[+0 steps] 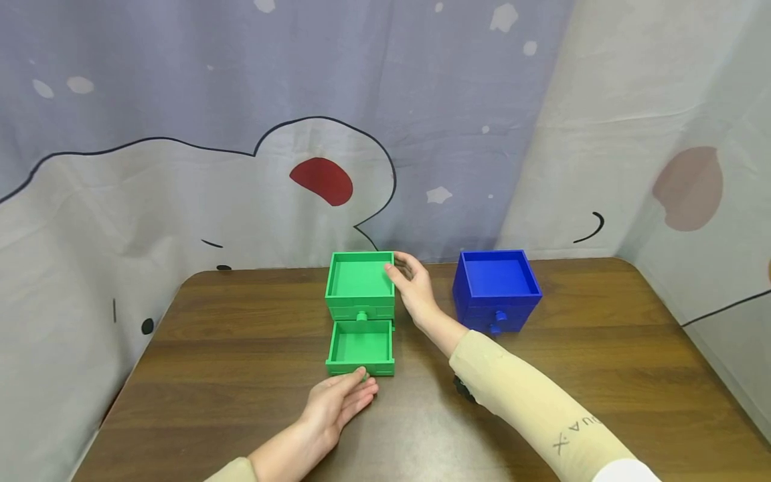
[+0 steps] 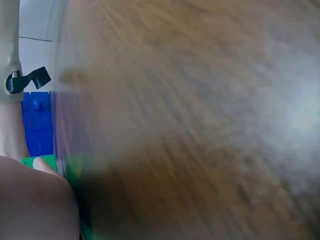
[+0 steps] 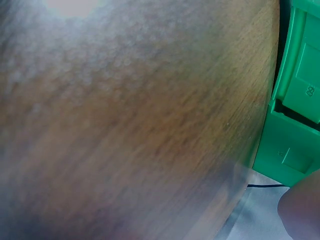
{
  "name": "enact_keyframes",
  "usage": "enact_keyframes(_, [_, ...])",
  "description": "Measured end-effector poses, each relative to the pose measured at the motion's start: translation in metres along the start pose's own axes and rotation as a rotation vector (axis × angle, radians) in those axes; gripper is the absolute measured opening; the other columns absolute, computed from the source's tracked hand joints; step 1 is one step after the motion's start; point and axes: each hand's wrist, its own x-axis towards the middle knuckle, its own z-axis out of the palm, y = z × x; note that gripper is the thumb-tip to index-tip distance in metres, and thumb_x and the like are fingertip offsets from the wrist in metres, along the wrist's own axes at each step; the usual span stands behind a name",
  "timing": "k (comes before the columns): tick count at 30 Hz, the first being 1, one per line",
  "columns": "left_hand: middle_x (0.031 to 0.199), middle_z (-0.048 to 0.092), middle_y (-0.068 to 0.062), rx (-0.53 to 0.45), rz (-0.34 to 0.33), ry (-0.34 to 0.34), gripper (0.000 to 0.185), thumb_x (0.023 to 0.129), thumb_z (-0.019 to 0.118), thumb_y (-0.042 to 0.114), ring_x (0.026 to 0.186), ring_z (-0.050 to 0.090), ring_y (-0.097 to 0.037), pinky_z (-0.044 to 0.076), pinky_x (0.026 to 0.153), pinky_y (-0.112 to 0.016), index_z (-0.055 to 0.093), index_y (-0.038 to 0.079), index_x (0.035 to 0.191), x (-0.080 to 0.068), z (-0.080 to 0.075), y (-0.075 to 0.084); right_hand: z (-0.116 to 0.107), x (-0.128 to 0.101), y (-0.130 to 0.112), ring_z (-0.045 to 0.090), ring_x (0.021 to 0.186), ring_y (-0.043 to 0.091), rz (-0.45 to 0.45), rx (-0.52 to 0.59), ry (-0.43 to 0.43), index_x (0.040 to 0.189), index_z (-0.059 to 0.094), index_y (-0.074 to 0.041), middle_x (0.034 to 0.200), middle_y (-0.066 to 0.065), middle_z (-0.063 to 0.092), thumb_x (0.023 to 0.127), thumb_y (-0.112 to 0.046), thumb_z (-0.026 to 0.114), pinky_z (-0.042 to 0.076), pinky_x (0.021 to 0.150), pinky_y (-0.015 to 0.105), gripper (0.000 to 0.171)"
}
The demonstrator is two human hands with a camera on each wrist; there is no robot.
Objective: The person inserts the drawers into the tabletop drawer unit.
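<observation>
A small green drawer cabinet (image 1: 361,276) stands on the table. Its lower drawer (image 1: 361,343) is pulled out toward the front, and nothing lies inside; the upper drawer is closed, with a round knob (image 1: 362,315). My left hand (image 1: 337,405) pinches the lower drawer's knob between thumb and fingers. With the thumb over the top rim and the fingers along the right side, my right hand (image 1: 415,291) holds the cabinet. The right wrist view has the cabinet's green side (image 3: 285,147) at its edge; the fingertips there are out of sight.
To the right stands a similar blue drawer cabinet (image 1: 496,281), its knobs facing front. The brown wooden table (image 1: 241,335) ends at a patterned curtain (image 1: 181,201) behind both cabinets. My right forearm crosses in front of the blue one.
</observation>
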Motion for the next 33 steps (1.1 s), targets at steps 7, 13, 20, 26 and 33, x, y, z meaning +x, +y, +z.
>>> enact_keyframes(7, [0.097,0.08,-0.005,-0.017,0.006,0.006,0.042,0.107,0.064,0.013,0.085,0.078,-0.008,0.066,0.084,-0.022,0.053,-0.016,0.135,-0.0003,0.0047,0.001,-0.0002,-0.0005,-0.0011,0.053,0.143,0.041,0.011,0.005,-0.002,0.149,0.052,0.006,0.149,0.028,0.057,0.107,-0.01,0.061,0.045,0.122,0.053,0.046])
enact_keyframes(13, [0.097,0.081,-0.004,-0.002,0.009,0.012,0.043,0.107,0.064,0.014,0.084,0.078,-0.007,0.065,0.083,-0.021,0.055,-0.016,0.135,-0.0007,0.0057,0.0031,0.0005,-0.0004,-0.0007,0.054,0.141,0.042,0.008,0.008,0.0,0.148,0.053,0.006,0.148,0.028,0.058,0.106,-0.01,0.062,0.045,0.122,0.053,0.046])
enact_keyframes(20, [0.097,0.081,-0.004,0.009,0.017,0.023,0.038,0.106,0.064,0.013,0.085,0.078,-0.007,0.065,0.083,-0.021,0.058,-0.015,0.132,0.001,0.006,0.0048,0.0004,-0.0013,-0.0024,0.054,0.142,0.041,0.008,0.007,0.005,0.148,0.053,0.006,0.147,0.028,0.059,0.106,-0.01,0.062,0.045,0.122,0.053,0.046])
enact_keyframes(26, [0.099,0.081,-0.005,0.01,0.02,0.035,0.037,0.107,0.064,0.012,0.086,0.078,-0.008,0.066,0.084,-0.022,0.058,-0.014,0.131,0.0027,0.0055,0.0036,0.0006,-0.0009,-0.0011,0.053,0.143,0.041,0.006,0.015,0.004,0.148,0.053,0.006,0.148,0.028,0.058,0.106,-0.009,0.062,0.045,0.122,0.053,0.046])
enact_keyframes(33, [0.101,0.081,-0.007,0.0,0.021,0.047,0.037,0.107,0.064,0.012,0.088,0.079,-0.009,0.066,0.086,-0.023,0.058,-0.015,0.132,0.0024,0.0019,0.0033,0.0009,-0.0015,-0.0017,0.054,0.142,0.042,-0.007,-0.001,0.005,0.148,0.052,0.007,0.147,0.029,0.059,0.106,-0.009,0.061,0.045,0.122,0.053,0.046])
